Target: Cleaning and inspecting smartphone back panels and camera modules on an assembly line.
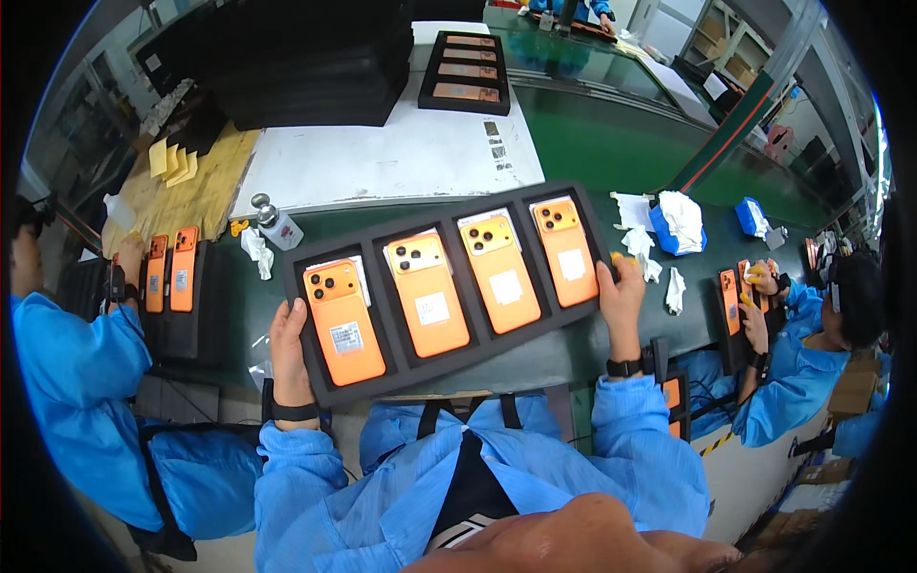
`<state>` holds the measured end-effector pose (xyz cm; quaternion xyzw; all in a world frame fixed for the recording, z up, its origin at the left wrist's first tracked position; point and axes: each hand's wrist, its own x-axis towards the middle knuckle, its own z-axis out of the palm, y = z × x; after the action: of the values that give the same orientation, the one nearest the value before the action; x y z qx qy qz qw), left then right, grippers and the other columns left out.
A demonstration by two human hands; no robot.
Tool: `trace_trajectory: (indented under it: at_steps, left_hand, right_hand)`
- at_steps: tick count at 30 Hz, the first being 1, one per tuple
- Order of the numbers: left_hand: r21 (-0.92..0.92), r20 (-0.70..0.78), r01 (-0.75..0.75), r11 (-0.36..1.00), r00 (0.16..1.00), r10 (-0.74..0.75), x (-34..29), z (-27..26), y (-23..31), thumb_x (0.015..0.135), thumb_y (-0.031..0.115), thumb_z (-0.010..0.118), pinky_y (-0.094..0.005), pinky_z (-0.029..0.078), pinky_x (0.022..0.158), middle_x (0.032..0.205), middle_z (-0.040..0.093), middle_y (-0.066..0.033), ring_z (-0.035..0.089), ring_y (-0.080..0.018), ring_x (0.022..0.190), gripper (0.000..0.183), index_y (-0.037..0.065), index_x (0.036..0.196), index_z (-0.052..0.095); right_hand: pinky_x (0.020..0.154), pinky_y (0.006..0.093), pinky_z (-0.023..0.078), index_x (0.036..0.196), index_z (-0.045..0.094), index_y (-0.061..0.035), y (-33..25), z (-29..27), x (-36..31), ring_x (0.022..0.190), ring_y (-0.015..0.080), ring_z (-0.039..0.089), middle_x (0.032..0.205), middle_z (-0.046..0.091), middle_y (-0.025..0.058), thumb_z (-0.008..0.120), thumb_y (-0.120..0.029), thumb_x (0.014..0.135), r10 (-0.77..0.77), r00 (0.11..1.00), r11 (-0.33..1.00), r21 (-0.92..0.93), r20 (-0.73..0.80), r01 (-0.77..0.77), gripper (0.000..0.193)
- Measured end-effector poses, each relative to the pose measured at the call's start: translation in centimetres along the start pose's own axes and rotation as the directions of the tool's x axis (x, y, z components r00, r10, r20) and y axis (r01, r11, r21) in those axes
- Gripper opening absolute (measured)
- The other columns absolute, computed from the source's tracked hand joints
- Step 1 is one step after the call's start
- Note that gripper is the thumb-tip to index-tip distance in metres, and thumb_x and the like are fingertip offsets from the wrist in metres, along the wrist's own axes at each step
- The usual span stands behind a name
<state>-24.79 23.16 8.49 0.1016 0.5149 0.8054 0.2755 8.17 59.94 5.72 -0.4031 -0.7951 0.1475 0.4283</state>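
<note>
A black foam tray [489, 344] is held up between my two hands, tilted so that its right end lies farther from me. Each of its slots holds an orange phone, back up, with a camera bump and a pale label; these include the leftmost phone [346, 306] and the rightmost phone [564, 244]. My left hand [289, 351] grips the tray's left end, thumb along the edge. On the opposite end my right hand [623, 304] is closed round the side, with something yellow at a fingertip. The fingers under the tray are hidden.
Behind the tray stand a pump bottle [277, 224], crumpled white wipes [256, 250] and a blue box of wipes [680, 222]. Farther back, another phone tray [465, 72] lies on a white board [382, 158], beside stacked black trays [306, 72]. Co-workers handle phones at both sides.
</note>
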Motion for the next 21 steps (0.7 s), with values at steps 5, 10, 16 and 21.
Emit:
trace_trajectory:
  at_steps: [5, 10, 16, 21]
  left_hand:
    - [-0.212, -0.034, 0.096, 0.972, 0.994, -0.105, 1.9, 2.1, -0.4, 0.101, 0.024, 0.06, -0.0335, 0.058, 0.081, 0.108, 0.07, -0.0135, 0.071, -0.0214, 0.09, 0.03, -0.002, 0.116, 0.059]
    - [-0.31, -0.087, 0.008, 0.951, 0.996, -0.037, 7.5, 4.4, -3.9, 0.101, 0.021, 0.061, -0.0366, 0.058, 0.082, 0.108, 0.07, -0.0143, 0.07, -0.0232, 0.092, 0.026, -0.003, 0.111, 0.063]
    - [-0.078, -0.129, -0.022, 0.997, 0.992, 0.011, 14.9, 13.5, -7.0, 0.101, 0.022, 0.062, -0.0352, 0.056, 0.081, 0.108, 0.068, -0.0147, 0.067, -0.0214, 0.092, 0.033, -0.009, 0.11, 0.063]
    - [0.146, -0.083, 0.024, 0.989, 0.996, -0.012, 22.4, 25.8, -10.9, 0.101, 0.024, 0.059, -0.0382, 0.055, 0.08, 0.108, 0.068, -0.0168, 0.067, -0.0247, 0.093, 0.039, -0.013, 0.112, 0.061]
  right_hand:
    - [0.083, 0.0442, 0.051, 0.106, 0.069, 0.0042, 1.6, 4.5, 5.9, 0.095, 0.0374, 0.065, 0.103, 0.068, 0.0221, 0.072, -0.016, 0.085, 0.067, 0.997, 0.993, 0.1, -0.035, -0.063, 0.03]
    - [0.093, 0.0423, 0.05, 0.118, 0.065, 0.0016, -3.6, 7.0, 5.7, 0.106, 0.0389, 0.062, 0.112, 0.064, 0.0216, 0.071, -0.014, 0.084, 0.029, 0.996, 0.962, 0.274, -0.084, -0.005, 0.038]
    - [0.09, 0.043, 0.05, 0.114, 0.065, 0.0001, -2.8, 9.6, -1.4, 0.104, 0.0391, 0.062, 0.109, 0.063, 0.0225, 0.067, -0.01, 0.087, 0.147, 0.985, 0.939, 0.301, 0.092, -0.168, 0.029]
    - [0.084, 0.0432, 0.053, 0.108, 0.069, -0.0031, -4.3, 9.2, 0.2, 0.097, 0.0377, 0.064, 0.105, 0.064, 0.0198, 0.066, -0.01, 0.087, 0.081, 0.987, 0.915, 0.382, 0.141, -0.13, 0.023]
